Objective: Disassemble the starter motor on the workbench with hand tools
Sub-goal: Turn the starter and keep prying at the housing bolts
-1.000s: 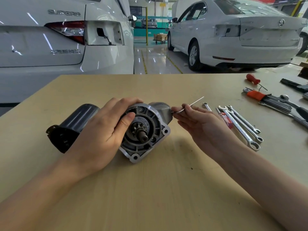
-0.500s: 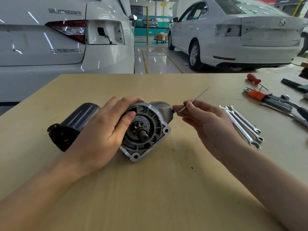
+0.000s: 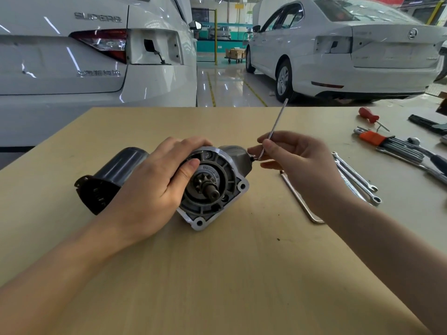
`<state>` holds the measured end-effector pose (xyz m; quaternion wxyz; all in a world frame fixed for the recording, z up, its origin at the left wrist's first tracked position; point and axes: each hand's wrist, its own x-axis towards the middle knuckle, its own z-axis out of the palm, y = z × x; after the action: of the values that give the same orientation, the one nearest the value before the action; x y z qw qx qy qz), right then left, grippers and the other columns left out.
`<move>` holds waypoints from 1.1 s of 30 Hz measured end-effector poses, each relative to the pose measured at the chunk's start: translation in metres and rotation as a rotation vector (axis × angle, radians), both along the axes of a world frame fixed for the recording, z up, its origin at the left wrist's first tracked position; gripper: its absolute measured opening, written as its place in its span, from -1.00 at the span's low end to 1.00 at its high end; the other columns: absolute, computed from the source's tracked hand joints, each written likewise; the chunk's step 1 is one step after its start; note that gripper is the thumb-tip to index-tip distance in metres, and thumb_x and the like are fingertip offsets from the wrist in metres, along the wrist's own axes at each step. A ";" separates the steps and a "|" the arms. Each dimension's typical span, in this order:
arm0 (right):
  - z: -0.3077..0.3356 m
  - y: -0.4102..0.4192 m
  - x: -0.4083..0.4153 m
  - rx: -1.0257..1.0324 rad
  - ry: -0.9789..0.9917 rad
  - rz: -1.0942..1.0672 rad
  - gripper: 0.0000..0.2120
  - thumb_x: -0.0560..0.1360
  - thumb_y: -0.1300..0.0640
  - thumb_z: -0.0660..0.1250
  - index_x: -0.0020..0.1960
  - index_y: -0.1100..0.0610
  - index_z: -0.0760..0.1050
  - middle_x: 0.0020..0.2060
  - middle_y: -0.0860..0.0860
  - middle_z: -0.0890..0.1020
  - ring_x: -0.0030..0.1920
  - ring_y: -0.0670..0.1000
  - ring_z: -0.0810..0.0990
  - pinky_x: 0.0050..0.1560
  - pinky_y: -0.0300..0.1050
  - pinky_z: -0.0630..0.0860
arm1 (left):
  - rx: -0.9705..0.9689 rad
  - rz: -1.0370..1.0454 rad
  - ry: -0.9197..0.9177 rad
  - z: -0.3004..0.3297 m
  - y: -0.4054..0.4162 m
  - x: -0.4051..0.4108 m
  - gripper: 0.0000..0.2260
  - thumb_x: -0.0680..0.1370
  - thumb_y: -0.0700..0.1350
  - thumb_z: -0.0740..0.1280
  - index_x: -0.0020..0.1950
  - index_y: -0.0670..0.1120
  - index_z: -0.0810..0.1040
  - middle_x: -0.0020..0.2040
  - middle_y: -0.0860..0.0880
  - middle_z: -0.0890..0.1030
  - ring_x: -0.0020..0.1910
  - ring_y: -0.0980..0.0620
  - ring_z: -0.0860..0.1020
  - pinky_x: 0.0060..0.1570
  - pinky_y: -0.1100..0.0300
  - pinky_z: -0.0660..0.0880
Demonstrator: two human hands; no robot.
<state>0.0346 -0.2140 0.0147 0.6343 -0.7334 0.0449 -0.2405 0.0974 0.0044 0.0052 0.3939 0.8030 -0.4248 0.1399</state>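
The starter motor (image 3: 212, 187) lies on its side on the wooden workbench (image 3: 217, 274), its silver nose housing and pinion gear facing me, its dark cylinder and black end cap to the left. My left hand (image 3: 154, 189) grips the motor over its top, thumb on the housing face. My right hand (image 3: 290, 165) pinches a thin L-shaped hex key (image 3: 273, 131) near its bend. The key's short end sits at a screw on the motor's right side, and its long arm points up and away.
A larger L-shaped hex key (image 3: 300, 199) lies on the bench under my right hand. Combination wrenches (image 3: 355, 180), a hex key set in an orange holder (image 3: 384, 141), a red screwdriver (image 3: 370, 116) and other tools lie at the right. Two white cars stand behind the bench.
The hex key's long arm has swung from nearly flat and pointing right to steeply upright, my right hand turning with it. My left hand and the motor have stayed put.
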 end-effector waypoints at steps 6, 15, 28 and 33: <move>0.010 0.001 0.004 -0.393 -0.017 -0.055 -0.79 0.55 0.23 0.32 0.14 0.10 0.62 -0.15 -0.05 0.64 -0.19 -0.10 0.62 -0.12 -0.10 0.63 | -0.003 -0.012 0.001 0.000 0.000 0.000 -0.73 0.64 0.00 0.13 0.31 0.09 0.45 0.03 0.17 0.49 0.07 0.28 0.47 -0.01 0.47 0.39; -0.001 0.009 0.005 -0.980 -0.328 -0.066 -0.73 0.49 0.41 0.33 0.14 0.22 0.62 -0.22 0.06 0.56 -0.29 -0.02 0.48 -0.27 -0.14 0.42 | -0.012 -0.001 -0.006 -0.001 0.001 0.000 -0.71 0.60 0.00 0.14 0.31 0.08 0.45 0.06 0.22 0.49 0.10 0.31 0.46 0.01 0.53 0.34; -0.005 -0.001 -0.007 -1.351 -0.515 -0.009 -0.81 0.45 0.45 0.31 -0.02 0.28 0.64 -0.19 0.11 0.64 -0.26 0.09 0.60 -0.38 -0.06 0.54 | -0.021 -0.003 0.056 -0.001 0.001 0.000 -0.71 0.60 0.02 0.14 0.29 0.08 0.46 0.10 0.16 0.51 0.14 0.28 0.46 0.04 0.51 0.35; -0.008 -0.005 -0.007 -1.334 -0.508 0.031 -0.90 0.50 0.36 0.34 -0.04 0.27 0.63 -0.22 0.10 0.61 -0.26 0.10 0.57 -0.34 -0.01 0.52 | 0.043 -0.016 0.143 0.012 0.001 -0.002 -0.86 0.62 -0.01 0.17 0.15 0.10 0.46 0.03 0.17 0.54 0.08 0.20 0.52 0.03 0.21 0.49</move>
<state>0.0275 -0.2185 0.0067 0.0449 -0.8869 -0.2713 -0.3711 0.0957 0.0057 0.0177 0.4070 0.8157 -0.4051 0.0698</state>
